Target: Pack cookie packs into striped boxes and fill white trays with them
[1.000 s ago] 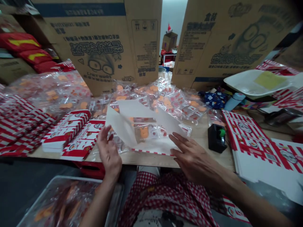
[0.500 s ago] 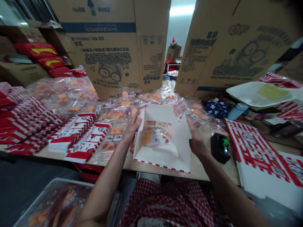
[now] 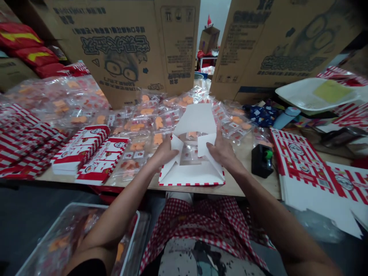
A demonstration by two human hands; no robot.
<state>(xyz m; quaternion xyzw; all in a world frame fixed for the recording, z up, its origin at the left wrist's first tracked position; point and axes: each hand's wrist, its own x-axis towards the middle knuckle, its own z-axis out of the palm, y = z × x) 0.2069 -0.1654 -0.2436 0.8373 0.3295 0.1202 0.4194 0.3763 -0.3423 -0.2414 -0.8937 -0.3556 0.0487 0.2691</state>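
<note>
In the middle, at the table's front edge, a white paper box [image 3: 192, 177] with a red-and-white striped rim lies with its top open toward me. Its back flap stands up and its two side flaps fold inward. Inside the box is a clear plastic packet [image 3: 190, 152], partly covered by the flaps. My left hand [image 3: 166, 154] grips the box's left side, thumb on the left flap. At the right side, my right hand [image 3: 222, 150] holds the box with its thumb against the right flap. The fingers of both hands are partly hidden behind the box walls.
Clear packets with orange pieces [image 3: 138, 124] cover the table behind the box. Flat striped boxes [image 3: 92, 147] lie stacked at left, more printed sheets [image 3: 304, 161] at right. A black tape dispenser [image 3: 262, 161] stands right of the box. Below left is a plastic bin [image 3: 64, 214].
Both hands have moved inward, bringing the box's side flaps from upright to folded in over the packet. The view has tilted down slightly.
</note>
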